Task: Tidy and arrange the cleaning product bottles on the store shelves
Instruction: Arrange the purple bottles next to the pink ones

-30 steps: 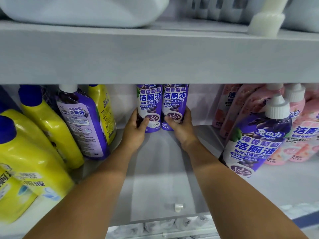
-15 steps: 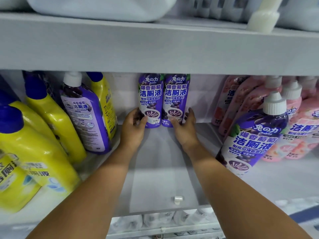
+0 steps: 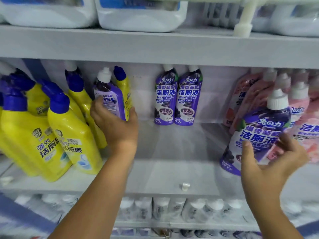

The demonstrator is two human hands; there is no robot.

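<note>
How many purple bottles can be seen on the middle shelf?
4. Two stand side by side at the back centre. One leans among the yellow bottles, gripped by the left hand. One leans at the front right, at the right hand. More may be hidden.

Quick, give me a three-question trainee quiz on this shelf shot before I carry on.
1. True or false: the two purple bottles at the back stand upright, side by side.
2. What does the left hand grip? A) a yellow bottle B) a purple bottle among the yellow bottles C) nothing
3. Which bottle does the right hand reach around?

Key: 1 true; 2 B; 3 the front purple bottle beside the pink ones.
</note>
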